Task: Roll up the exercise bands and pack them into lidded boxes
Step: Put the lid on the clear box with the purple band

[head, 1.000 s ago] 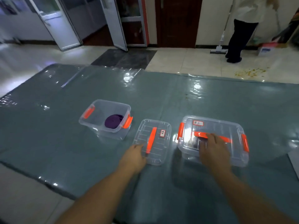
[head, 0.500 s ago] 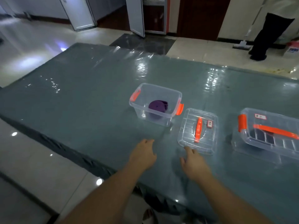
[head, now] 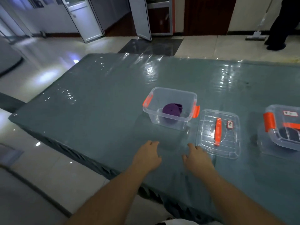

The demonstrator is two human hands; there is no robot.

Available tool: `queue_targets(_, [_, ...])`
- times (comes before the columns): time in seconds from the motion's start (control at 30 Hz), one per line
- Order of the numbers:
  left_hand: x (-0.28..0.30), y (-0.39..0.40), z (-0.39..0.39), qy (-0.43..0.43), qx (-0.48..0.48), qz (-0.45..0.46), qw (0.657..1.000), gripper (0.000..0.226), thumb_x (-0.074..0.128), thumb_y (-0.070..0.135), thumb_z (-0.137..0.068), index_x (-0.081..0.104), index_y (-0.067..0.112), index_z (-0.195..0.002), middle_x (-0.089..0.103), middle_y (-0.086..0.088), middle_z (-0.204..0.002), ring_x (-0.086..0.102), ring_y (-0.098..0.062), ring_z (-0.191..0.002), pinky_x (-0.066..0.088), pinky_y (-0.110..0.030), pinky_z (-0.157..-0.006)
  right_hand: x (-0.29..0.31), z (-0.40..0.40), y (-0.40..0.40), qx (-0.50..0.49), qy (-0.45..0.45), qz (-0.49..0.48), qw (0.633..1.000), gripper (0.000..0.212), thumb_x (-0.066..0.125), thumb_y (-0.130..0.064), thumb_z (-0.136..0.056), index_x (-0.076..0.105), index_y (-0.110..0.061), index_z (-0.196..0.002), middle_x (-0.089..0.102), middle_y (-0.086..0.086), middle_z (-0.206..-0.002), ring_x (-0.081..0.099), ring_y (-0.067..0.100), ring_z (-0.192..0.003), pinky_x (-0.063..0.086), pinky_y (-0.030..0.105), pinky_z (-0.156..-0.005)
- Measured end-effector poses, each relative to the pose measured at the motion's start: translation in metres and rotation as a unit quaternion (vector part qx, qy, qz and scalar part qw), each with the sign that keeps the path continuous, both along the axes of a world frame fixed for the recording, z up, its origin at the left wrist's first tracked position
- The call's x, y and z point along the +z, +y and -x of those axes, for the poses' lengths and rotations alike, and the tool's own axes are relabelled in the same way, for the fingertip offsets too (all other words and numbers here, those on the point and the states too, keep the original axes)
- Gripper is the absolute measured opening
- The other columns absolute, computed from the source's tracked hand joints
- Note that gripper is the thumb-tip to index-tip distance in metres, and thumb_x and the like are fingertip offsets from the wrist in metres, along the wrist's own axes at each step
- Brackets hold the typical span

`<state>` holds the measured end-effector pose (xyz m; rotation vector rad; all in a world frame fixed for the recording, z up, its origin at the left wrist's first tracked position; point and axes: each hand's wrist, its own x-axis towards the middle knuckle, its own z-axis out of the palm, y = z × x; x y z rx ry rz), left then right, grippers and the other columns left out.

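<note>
Both hands, left (head: 148,157) and right (head: 198,160), are hovering unchanged, each grip loosely apart; lidding is pending: loose lid (head: 218,133) belongs on purple-band box (head: 170,108) at center frame.

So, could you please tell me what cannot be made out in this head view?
- Closed box: cut off by the right edge; its dark contents blur behind the ribbed lid.
- Label on the loose lid: print too small to read.
- Purple band in the open box: how tightly it is rolled is unclear.
- Bystander: upper body cut off by the top edge.
</note>
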<state>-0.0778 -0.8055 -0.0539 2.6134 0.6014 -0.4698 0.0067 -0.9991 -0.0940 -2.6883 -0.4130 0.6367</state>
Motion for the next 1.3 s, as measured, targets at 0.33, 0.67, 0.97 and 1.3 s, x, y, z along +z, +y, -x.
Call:
queue_targets(0.33, [-0.017,0.018,-0.052,0.001,-0.043,0.011,0.999,0.060,0.060,0.032,-0.096,0.043,0.024,-0.153,0.048,-0.003,-0.147,0.052,-0.026,-0.134,0.046,-0.039,-0.107,-0.018,-0.011,-0.003,-0.092,0.031,0.001,0.995,0.049,0.054,-0.037,-0.100,0.046,-0.016,-0.143,0.054,0.012,-0.144,0.051,0.034,-0.132,0.046,0.045,-0.107])
queue_targets(0.67, [-0.057,0.096,-0.105,0.020,-0.172,0.025,0.985,0.051,0.060,0.030,-0.085,0.055,0.020,-0.135,0.057,-0.005,-0.137,0.057,-0.032,-0.127,0.051,-0.046,-0.105,-0.036,-0.020,0.074,-0.217,0.039,0.050,0.974,0.046,0.054,-0.038,-0.099,0.049,-0.014,-0.138,0.057,0.015,-0.141,0.055,0.037,-0.129,0.048,0.046,-0.106])
queue_targets(0.97, [-0.081,0.102,-0.132,0.055,-0.269,0.012,0.961,0.052,0.058,0.026,-0.093,0.050,0.022,-0.144,0.049,-0.003,-0.148,0.050,-0.028,-0.135,0.048,-0.044,-0.109,-0.045,-0.004,0.078,-0.301,0.058,0.073,0.949,0.042,0.053,-0.034,-0.101,0.051,-0.012,-0.137,0.058,0.016,-0.136,0.055,0.038,-0.125,0.047,0.044,-0.104])
queue_targets(1.3, [-0.083,0.057,-0.166,0.072,-0.308,0.012,0.949,0.054,0.055,0.025,-0.096,0.046,0.026,-0.150,0.046,0.001,-0.151,0.048,-0.027,-0.136,0.049,-0.043,-0.105,-0.053,-0.070,0.030,-0.360,0.014,0.028,0.933,0.033,0.055,-0.022,-0.098,0.058,-0.003,-0.125,0.062,0.025,-0.127,0.058,0.047,-0.115,0.049,0.049,-0.097])
